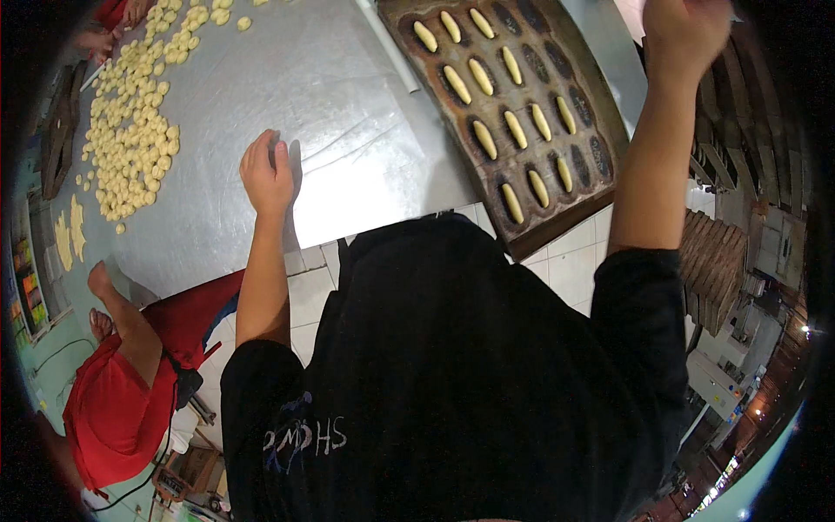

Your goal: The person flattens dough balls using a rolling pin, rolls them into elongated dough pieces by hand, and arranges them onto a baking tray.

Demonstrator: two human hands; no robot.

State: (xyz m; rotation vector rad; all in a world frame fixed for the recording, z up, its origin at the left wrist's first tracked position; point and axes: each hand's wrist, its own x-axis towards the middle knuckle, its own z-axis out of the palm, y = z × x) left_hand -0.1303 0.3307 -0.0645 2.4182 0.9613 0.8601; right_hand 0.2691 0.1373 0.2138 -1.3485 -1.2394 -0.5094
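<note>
While dough rolls (457,84) lie in the tray (565,222), the left hand (268,170) is left of it, grip loosely open, nothing showing inside; the right hand (687,35) is right of it, grip hard to tell.

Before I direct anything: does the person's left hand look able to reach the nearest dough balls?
Likely yes: only smooth metal tabletop shows between the left hand and the nearest dough balls.

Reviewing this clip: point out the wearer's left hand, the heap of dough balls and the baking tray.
Left hand (267,177): head view, back of the hand.
Dough balls (130,161): head view, mid-heap.
Baking tray (522,97): head view, bare surface.
</note>
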